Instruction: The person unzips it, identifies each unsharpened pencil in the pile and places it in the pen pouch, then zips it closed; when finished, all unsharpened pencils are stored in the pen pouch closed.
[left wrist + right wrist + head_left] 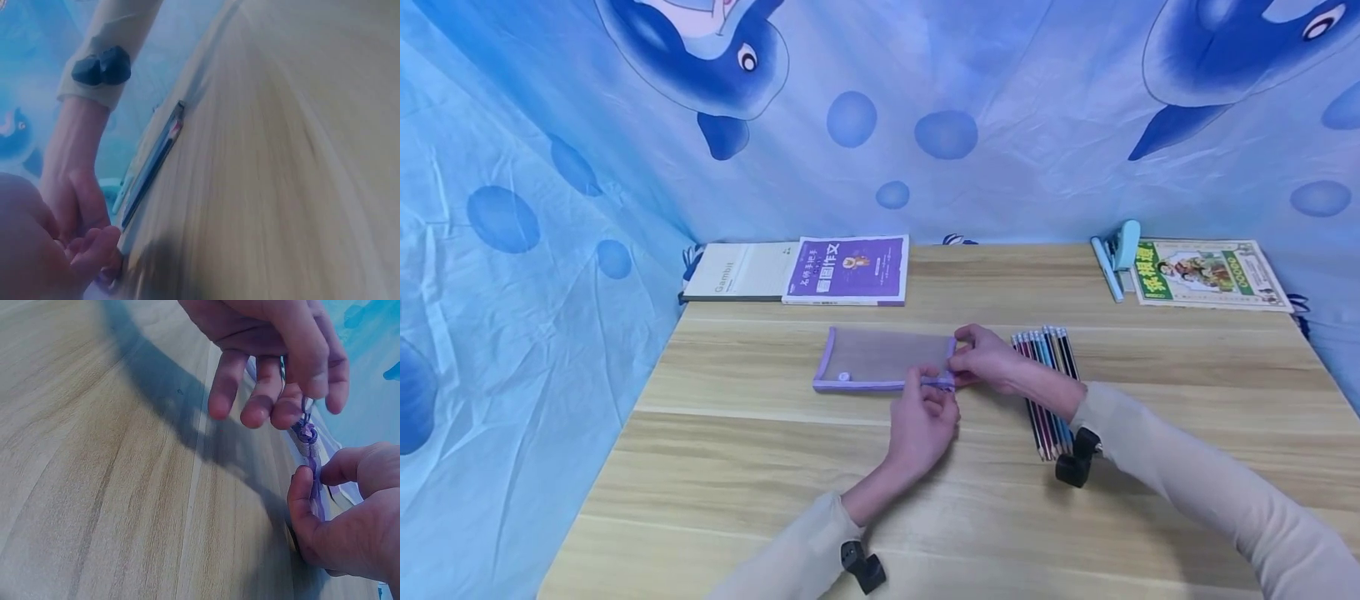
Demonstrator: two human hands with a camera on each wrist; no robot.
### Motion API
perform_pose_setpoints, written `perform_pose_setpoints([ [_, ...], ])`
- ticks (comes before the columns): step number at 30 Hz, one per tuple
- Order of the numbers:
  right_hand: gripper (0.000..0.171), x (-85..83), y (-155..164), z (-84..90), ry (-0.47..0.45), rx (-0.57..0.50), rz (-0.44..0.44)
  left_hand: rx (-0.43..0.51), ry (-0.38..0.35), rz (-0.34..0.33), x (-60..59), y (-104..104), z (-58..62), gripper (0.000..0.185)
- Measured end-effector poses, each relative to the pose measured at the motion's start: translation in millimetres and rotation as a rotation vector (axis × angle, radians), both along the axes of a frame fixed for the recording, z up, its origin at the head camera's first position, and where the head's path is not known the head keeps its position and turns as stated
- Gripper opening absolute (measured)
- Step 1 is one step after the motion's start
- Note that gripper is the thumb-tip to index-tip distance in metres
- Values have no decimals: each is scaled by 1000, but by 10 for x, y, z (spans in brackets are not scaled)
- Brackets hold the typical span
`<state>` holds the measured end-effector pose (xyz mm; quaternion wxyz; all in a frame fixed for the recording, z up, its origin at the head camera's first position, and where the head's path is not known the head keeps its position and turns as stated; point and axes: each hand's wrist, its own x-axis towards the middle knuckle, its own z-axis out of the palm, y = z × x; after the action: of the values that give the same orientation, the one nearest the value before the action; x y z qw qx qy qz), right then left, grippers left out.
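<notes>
A translucent pencil pouch [880, 354] with purple edging lies flat on the wooden table, its zippered edge towards me. At its near right corner, my left hand [925, 421] pinches the zipper pull [307, 407] between thumb and fingers. My right hand [988, 360] holds the pouch's right end; the right wrist view shows its thumb and forefinger pinching the purple edge [314, 472]. Several pencils [1051, 429] lie side by side just right of the pouch, partly covered by my right forearm.
Along the back left are a pale book [741, 271] and a purple book [850, 271]. At the back right lie a green-and-yellow magazine [1213, 275], a teal stapler-like object [1126, 244] and a light-blue stick [1107, 271]. A blue dolphin-print cloth [1022, 167] hangs behind the table.
</notes>
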<state>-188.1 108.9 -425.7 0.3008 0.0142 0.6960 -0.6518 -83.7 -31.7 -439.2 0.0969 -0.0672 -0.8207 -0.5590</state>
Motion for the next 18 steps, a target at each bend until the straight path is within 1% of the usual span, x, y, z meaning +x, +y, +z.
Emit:
perform_pose_setpoints([
  [1, 74, -2, -2, 2, 2, 0, -1, -22, 19, -4, -4, -22, -3, 35],
  [4, 74, -10, -5, 5, 8, 4, -4, -140, 118, -12, -20, -83, -28, 34],
  [6, 75, -11, -4, 10, 10, 8, -3, -256, 197, -11, -31, -115, -50, 36],
  [8, 76, -11, -3, 14, 9, 13, 1, -354, 260, -10, -41, -138, -60, 38],
  [11, 75, -11, -5, 19, 11, 26, 12, -462, 316, -16, -51, -158, -53, 37],
  [15, 74, -16, -7, 11, 7, 33, 22, -524, 367, -41, -68, -183, -36, 28],
  [18, 75, -17, -1, 7, 7, 32, 25, -571, 417, -45, -88, -204, -38, 24],
])
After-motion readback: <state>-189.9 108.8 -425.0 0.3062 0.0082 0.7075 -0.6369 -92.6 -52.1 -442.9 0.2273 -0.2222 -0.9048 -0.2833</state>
